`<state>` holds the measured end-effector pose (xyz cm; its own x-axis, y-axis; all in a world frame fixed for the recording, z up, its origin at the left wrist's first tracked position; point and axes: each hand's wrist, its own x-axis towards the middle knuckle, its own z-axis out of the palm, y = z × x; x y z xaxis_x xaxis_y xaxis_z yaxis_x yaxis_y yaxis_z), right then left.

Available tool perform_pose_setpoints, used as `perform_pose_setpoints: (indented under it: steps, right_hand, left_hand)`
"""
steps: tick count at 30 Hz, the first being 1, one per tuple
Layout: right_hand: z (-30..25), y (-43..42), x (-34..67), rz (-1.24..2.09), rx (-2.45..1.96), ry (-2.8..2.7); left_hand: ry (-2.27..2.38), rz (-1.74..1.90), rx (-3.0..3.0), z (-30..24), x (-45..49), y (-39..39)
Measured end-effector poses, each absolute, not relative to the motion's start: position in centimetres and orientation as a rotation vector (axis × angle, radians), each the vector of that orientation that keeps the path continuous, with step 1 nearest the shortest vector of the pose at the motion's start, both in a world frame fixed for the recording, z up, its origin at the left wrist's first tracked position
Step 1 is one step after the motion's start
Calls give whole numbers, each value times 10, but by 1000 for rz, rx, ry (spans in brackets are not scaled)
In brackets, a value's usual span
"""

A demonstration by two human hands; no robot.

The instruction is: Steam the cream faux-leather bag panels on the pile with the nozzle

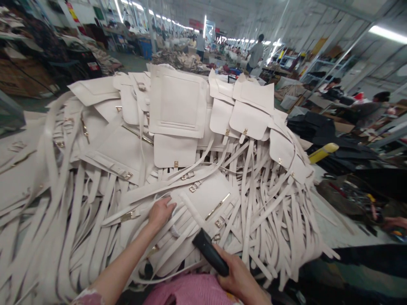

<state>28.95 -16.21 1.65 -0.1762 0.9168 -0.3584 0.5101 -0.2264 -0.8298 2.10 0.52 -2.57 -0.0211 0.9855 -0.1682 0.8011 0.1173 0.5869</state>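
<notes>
My left hand (161,214) reaches into a heap of cream leather-like bag pieces, its fingers curled down among the straps. What they grip, if anything, is hidden. My right hand (237,271) is closed around a black tool handle (211,254) low in front of me; I cannot tell the tool's kind. Between and beyond the hands lies a cream panel (211,190) with a gold zip (218,206) and small buckles (194,186). Many loose cream straps (251,199) hang toward me across the heap.
Flap panels with gold clasps, including a large squarish one (178,101), are stacked at the heap's back. To the right are a yellow roll (323,152) and dark stacked material (318,131). Several people work farther off in the hall, one person (254,53) standing.
</notes>
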Motion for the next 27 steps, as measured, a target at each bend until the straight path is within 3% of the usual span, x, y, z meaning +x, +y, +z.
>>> perform_pose_setpoints:
  steps: [13,19,27]
  right_hand:
    - [7,-159,295,1317,-1639,-1571]
    - [46,-138,304,1236,-1608,-1442]
    - [107,-120,312,1099,-1674,-1364]
  left_hand:
    - [1698,640,1687,2,29,2]
    - [1591,871,1660,24,53,-22]
    - [1527,874,2217,135,52,-9]
